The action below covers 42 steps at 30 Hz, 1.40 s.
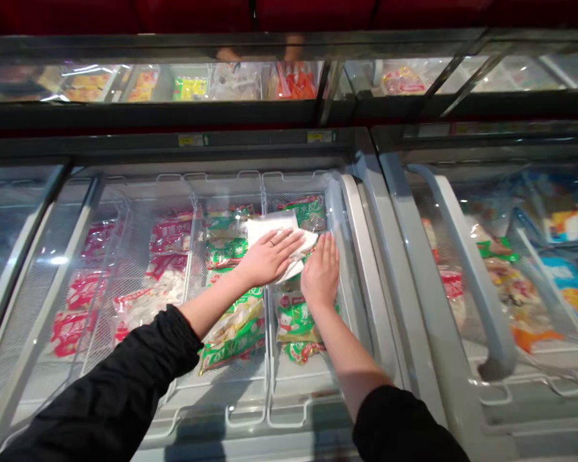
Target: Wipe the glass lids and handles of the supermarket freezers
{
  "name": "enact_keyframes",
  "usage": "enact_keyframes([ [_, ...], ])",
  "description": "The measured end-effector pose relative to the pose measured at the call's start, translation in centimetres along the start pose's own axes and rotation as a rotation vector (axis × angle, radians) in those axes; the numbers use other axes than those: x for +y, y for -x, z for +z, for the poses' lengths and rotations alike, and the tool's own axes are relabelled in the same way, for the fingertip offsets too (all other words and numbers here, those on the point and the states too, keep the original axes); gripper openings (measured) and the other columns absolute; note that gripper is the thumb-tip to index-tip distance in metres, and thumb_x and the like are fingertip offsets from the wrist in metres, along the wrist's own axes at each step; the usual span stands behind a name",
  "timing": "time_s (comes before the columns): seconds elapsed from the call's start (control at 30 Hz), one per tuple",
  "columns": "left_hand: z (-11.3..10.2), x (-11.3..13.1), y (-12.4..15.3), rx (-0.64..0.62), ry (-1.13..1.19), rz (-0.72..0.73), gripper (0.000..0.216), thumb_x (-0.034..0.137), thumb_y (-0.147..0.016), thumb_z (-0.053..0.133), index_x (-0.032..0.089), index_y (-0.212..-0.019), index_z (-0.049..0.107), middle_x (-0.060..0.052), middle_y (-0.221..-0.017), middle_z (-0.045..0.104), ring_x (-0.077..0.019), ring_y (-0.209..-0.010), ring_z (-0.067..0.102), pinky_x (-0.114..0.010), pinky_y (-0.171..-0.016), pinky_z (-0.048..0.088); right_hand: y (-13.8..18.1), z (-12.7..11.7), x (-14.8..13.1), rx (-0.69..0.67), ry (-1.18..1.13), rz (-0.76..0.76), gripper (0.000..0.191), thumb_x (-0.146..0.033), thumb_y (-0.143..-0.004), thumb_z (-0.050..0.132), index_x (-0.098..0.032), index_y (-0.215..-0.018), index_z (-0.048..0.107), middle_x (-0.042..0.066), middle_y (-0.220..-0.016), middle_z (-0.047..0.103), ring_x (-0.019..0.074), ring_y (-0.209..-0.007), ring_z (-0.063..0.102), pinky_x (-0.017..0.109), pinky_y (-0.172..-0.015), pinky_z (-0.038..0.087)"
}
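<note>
My left hand (270, 258) lies flat, fingers stretched out, on a folded white cloth or paper wipe (272, 226), pressing it against the glass lid (231, 192) of a chest freezer. Beside it, my right hand (320, 269) rests on the same glass with its fingers straight and close together, near the wipe's right edge. Nothing shows in the right hand. Below the glass, green frozen-food bags (236, 337) lie in wire baskets under and around both hands.
A pale curved lid handle (366, 256) runs down just right of my right hand. Pink bags (171, 234) lie in baskets to the left. Another freezer section with a grey handle (472, 269) stands at the right. Behind is a glass-fronted display with packages (296, 80).
</note>
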<state>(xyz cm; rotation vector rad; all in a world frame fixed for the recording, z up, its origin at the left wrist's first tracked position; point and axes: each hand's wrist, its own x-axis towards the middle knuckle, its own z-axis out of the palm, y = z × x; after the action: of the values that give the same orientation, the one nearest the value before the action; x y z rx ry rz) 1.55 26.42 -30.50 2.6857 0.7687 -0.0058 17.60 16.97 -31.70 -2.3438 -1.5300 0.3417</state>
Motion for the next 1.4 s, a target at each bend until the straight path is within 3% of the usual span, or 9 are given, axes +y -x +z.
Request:
enact_keyframes([
  [0.13,0.0,-3.2,-7.8,0.114,0.048,-0.282,0.059,0.034,-0.108,0.034,0.024,-0.166,0.038,-0.003,-0.171,0.038,-0.0261,-0.161,0.034,-0.048,-0.132,0.024,0.1,0.0,-0.2,-0.005,-0.016,0.002,0.063,-0.016,-0.104,0.024,-0.002,-0.166,0.031,0.024,-0.170,0.037,0.0333,-0.162,0.029,0.059,-0.131,0.030],
  [0.23,0.4,-2.6,-12.0,0.158,0.049,-0.341,0.059,0.032,-0.107,0.034,0.022,-0.165,0.040,-0.004,-0.173,0.035,-0.0265,-0.162,0.031,-0.047,-0.132,0.023,0.2,0.3,-0.1,0.036,-0.018,-0.001,0.065,-0.015,-0.104,0.023,-0.005,-0.167,0.029,0.024,-0.168,0.040,0.0333,-0.161,0.031,0.062,-0.129,0.032],
  [0.43,0.9,0.5,-9.7,0.061,0.026,0.051,0.058,0.035,-0.110,0.030,0.021,-0.165,0.038,-0.002,-0.174,0.034,-0.0229,-0.163,0.028,-0.043,-0.133,0.019,0.2,0.5,0.0,0.063,-0.034,-0.014,0.061,-0.017,-0.104,0.026,-0.005,-0.164,0.037,0.026,-0.165,0.045,0.0341,-0.159,0.035,0.062,-0.128,0.034],
  [0.6,-0.5,-1.8,-9.6,-0.090,0.053,0.246,0.057,0.034,-0.110,0.032,0.029,-0.166,0.036,0.004,-0.173,0.034,-0.0163,-0.162,0.028,-0.036,-0.133,0.018,0.1,0.4,-0.1,0.065,-0.036,-0.013,0.060,-0.016,-0.104,0.029,-0.003,-0.161,0.041,0.028,-0.162,0.047,0.0358,-0.159,0.036,0.063,-0.127,0.035],
  [0.7,-0.9,-2.5,-12.3,-0.110,0.054,0.168,0.058,0.032,-0.110,0.030,0.027,-0.167,0.034,0.003,-0.175,0.031,-0.0166,-0.163,0.025,-0.038,-0.133,0.018,0.0,0.5,0.0,0.091,-0.020,-0.018,0.062,-0.014,-0.103,0.029,-0.005,-0.163,0.038,0.026,-0.165,0.045,0.0346,-0.159,0.036,0.062,-0.127,0.035],
  [0.9,0.6,-0.8,-14.8,0.068,0.027,-0.207,0.058,0.031,-0.109,0.029,0.018,-0.165,0.039,-0.005,-0.173,0.035,-0.0241,-0.161,0.033,-0.045,-0.133,0.022,-0.1,1.3,0.7,0.016,-0.013,-0.236,0.061,-0.009,-0.097,0.037,-0.006,-0.156,0.050,0.024,-0.160,0.052,0.0317,-0.156,0.042,0.059,-0.128,0.037],
  [1.0,1.0,-1.7,-12.6,0.154,0.047,-0.309,0.057,0.030,-0.109,0.030,0.019,-0.163,0.042,-0.004,-0.173,0.036,-0.0219,-0.161,0.034,-0.043,-0.133,0.024,-0.2,1.4,0.9,0.012,-0.011,-0.272,0.062,-0.008,-0.096,0.037,-0.005,-0.156,0.050,0.023,-0.161,0.051,0.0301,-0.157,0.041,0.056,-0.129,0.038],
  [1.1,0.6,-4.0,-7.8,0.242,0.045,-0.455,0.059,0.028,-0.107,0.031,0.020,-0.164,0.041,-0.004,-0.171,0.039,-0.0215,-0.160,0.035,-0.045,-0.133,0.024,-0.3,1.3,1.0,0.025,-0.009,-0.282,0.061,-0.009,-0.097,0.037,-0.006,-0.156,0.051,0.021,-0.162,0.050,0.0293,-0.157,0.042,0.055,-0.128,0.039],
  [1.4,-0.6,-9.2,14.9,0.250,-0.036,-0.772,0.063,0.036,-0.107,0.027,0.016,-0.165,0.039,-0.009,-0.172,0.037,-0.0247,-0.162,0.031,-0.050,-0.135,0.020,-0.4,1.2,1.2,0.040,0.014,-0.290,0.061,-0.013,-0.097,0.041,-0.008,-0.158,0.049,0.021,-0.162,0.052,0.0297,-0.155,0.044,0.056,-0.127,0.040],
])
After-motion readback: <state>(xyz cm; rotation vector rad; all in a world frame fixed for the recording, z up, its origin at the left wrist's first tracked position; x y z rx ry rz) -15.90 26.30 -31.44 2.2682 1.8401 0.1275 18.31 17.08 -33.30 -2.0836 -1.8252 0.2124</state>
